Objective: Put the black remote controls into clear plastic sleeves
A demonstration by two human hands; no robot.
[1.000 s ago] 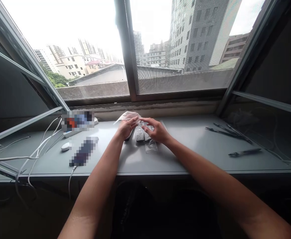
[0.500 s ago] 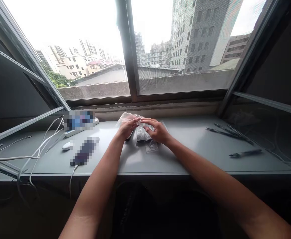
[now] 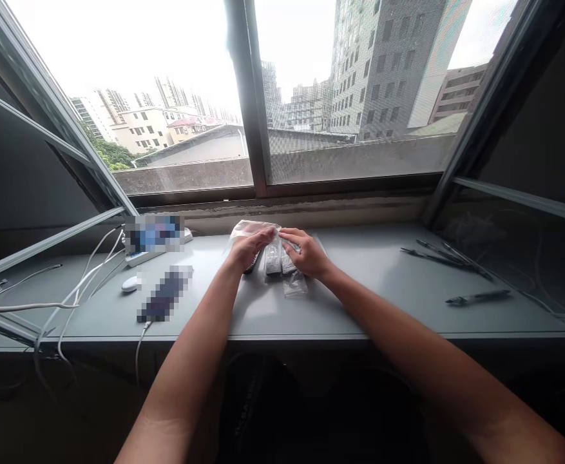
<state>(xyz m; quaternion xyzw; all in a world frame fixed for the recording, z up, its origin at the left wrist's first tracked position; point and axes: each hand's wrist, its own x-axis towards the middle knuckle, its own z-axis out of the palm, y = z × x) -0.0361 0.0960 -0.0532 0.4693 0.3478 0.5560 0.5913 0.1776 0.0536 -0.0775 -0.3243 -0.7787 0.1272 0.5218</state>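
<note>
Clear plastic bag (image 3: pixel 249 227): pinched in left hand (image 3: pixel 249 247), long axis roughly sideways; right hand (image 3: pixel 307 254) at its right end, grip unclear

The left hand (image 3: pixel 247 249) holds a plastic bag (image 3: pixel 248 227).

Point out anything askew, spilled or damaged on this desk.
Nothing looks spilled or broken. Only the white cables at left look untidy, crossing one another and drooping over the desk's front edge.
</note>
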